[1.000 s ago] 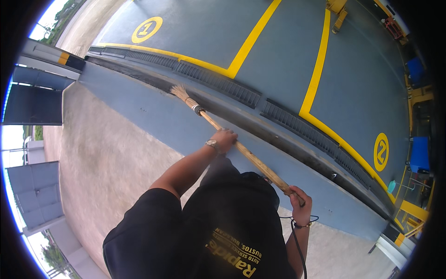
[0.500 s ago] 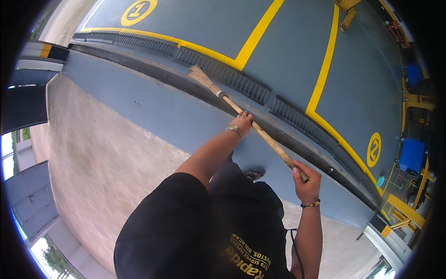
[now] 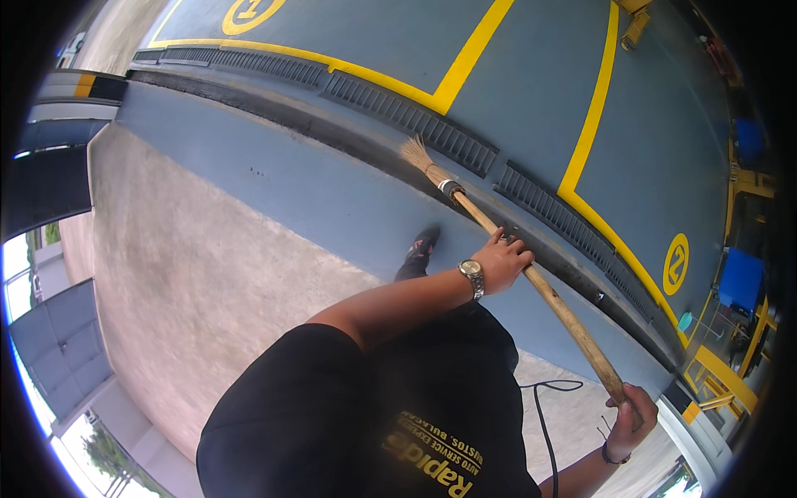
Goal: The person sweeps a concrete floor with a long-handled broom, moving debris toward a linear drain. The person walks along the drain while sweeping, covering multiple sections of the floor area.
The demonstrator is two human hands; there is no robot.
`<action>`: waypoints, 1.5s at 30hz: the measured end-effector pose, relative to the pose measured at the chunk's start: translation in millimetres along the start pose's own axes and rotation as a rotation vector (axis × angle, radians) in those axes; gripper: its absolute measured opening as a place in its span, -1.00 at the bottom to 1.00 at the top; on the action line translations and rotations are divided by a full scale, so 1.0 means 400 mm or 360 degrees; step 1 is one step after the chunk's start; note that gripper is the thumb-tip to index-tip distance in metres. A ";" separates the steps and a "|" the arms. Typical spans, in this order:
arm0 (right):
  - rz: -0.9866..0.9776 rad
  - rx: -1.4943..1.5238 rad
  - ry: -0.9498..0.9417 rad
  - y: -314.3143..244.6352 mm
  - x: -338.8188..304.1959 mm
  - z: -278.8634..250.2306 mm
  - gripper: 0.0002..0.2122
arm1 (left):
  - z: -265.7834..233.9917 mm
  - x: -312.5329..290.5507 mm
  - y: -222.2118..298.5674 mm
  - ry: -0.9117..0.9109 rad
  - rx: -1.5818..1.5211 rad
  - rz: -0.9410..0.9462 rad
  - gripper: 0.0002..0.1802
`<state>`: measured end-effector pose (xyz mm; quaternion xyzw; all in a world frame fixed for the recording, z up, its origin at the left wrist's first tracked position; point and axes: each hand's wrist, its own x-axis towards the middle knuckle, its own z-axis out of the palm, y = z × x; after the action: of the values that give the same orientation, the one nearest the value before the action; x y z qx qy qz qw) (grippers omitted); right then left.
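Note:
A stick broom (image 3: 573, 322) with a long wooden handle and pale, stiff bristles slants across the view, bristles at the far upper left. My left hand (image 3: 503, 262), wearing a watch, is closed round the handle below the dark and white binding. Near the handle's end, my right hand (image 3: 634, 422) grips it at the lower right. The bristles appear over the edge of a long dark drain channel (image 3: 332, 133); whether they touch anything I cannot tell.
Slotted metal grates (image 3: 415, 120) lie along the channel's far side. Beyond them, the grey-blue floor has yellow lines (image 3: 589, 124). A blue object (image 3: 740, 280) and yellow equipment (image 3: 722, 378) stand at the right. My shoe (image 3: 426, 239) is on the near blue strip. A thin dark cord (image 3: 541, 415) hangs beside me.
Both hands have moved right and nearer with the broom, and its bristles have shifted right along the drain. A shoe now shows further left and ahead.

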<state>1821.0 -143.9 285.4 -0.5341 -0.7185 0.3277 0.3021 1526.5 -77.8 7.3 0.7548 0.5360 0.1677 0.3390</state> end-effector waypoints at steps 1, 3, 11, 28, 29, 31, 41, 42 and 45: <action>-0.0066 0.0029 -0.0019 -0.029 -0.009 -0.026 -0.70 | -0.026 -0.012 0.025 0.0044 0.0008 0.0043 -0.75; -0.0150 0.0068 -0.0047 -0.035 -0.021 -0.043 -0.65 | -0.070 -0.060 0.038 0.0137 0.0052 0.0100 -0.72; 0.0239 0.0188 -0.0278 0.019 0.082 0.278 -0.80 | -0.041 -0.120 -0.269 0.0281 0.0070 -0.0136 -0.76; 0.0609 -0.0507 0.0429 -0.120 -0.166 -0.074 -0.79 | 0.238 0.117 0.205 -0.0407 -0.0407 0.0559 -0.81; 0.0615 -0.0548 0.0434 -0.143 -0.182 -0.115 -0.77 | 0.219 0.116 0.233 -0.0384 -0.0392 0.0655 -0.81; 0.0397 -0.0586 0.0437 -0.182 -0.252 -0.215 -0.68 | 0.174 0.104 0.283 -0.0326 -0.0432 0.0838 -0.82; -0.0269 0.0075 0.0086 -0.067 -0.083 -0.091 -0.61 | -0.159 -0.087 0.082 -0.0241 -0.0122 0.0359 -0.75; -0.0067 0.0264 -0.0218 -0.026 -0.048 -0.055 -0.60 | -0.173 -0.104 0.008 -0.0140 0.0009 0.0274 -0.76; 0.0227 0.0466 -0.0544 0.031 0.121 0.195 -0.67 | -0.215 -0.156 -0.231 0.0099 0.0231 -0.0006 -0.78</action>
<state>1755.0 -105.9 232.6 -0.4707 -0.6643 0.5347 0.2263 1386.3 -88.8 11.7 0.7708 0.5585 0.1511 0.2668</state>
